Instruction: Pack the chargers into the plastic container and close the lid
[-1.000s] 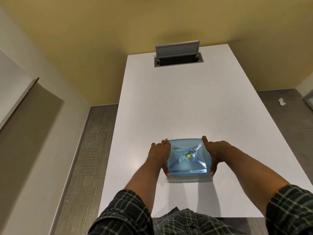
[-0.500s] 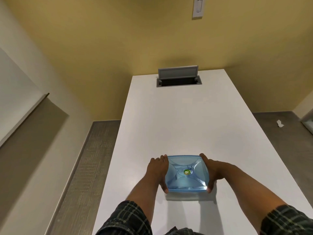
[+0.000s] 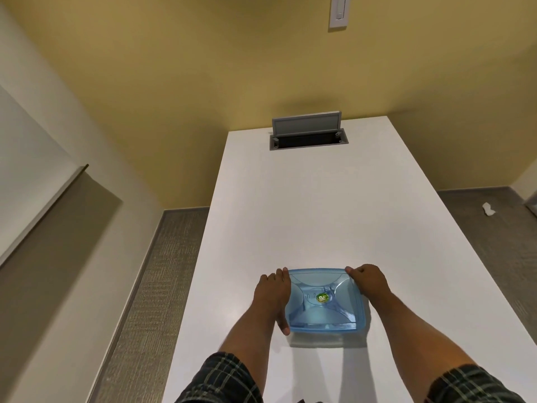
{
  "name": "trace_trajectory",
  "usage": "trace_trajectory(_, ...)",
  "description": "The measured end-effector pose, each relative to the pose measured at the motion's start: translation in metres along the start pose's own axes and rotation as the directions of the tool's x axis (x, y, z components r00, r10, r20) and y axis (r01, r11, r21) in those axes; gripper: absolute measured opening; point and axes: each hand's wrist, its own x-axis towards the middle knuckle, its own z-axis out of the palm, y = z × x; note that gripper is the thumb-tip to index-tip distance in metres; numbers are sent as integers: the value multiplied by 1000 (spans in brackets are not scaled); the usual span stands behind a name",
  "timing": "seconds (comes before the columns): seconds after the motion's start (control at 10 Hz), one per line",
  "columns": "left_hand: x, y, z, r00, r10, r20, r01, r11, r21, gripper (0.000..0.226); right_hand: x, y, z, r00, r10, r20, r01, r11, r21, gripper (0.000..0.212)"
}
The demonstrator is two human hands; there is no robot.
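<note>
Blue plastic container (image 3: 325, 303) with lid on, set on white table (image 3: 290, 213), gripped at both sides by left hand (image 3: 271, 296) and right hand (image 3: 370, 282), fingers curled round its edges.

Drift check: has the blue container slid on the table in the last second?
No: the container sits as far from the cable hatch as before; only the camera tilted.

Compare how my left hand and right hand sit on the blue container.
The left hand lies along the blue container's left side, thumb reaching its near corner; the right hand rests at the far right corner only. The left covers most of its edge; the right leaves the near right corner bare. Both touch the lidded container.
</note>
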Motion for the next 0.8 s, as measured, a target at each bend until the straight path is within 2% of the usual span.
trace_trajectory(0.3,-1,-2,1,1000,-10,4,10,1000,-5,153,4,-3,-4,997,71,24,-71,997,13,56)
trace_trajectory(0.5,1,-1,0,1000,-2,-1,2,1000,29,151,0,1,-6,999,38,7,-38,999,35,60)
trace_trajectory(0.6,-5,2,-4,1000,4,5,-5,998,63,151,0,2,-7,999,21,31,-20,1000,-3,53)
trace_trajectory(0.7,-5,0,-19,1000,9,-9,-9,998,59,151,-8,-5,-13,999,-12,47,16,997,-73,31)
trace_trajectory(0.8,-2,-6,-25,998,-21,-53,22,1000,7,152,-12,-9,-20,993,-87,-83,66,971,-230,30)
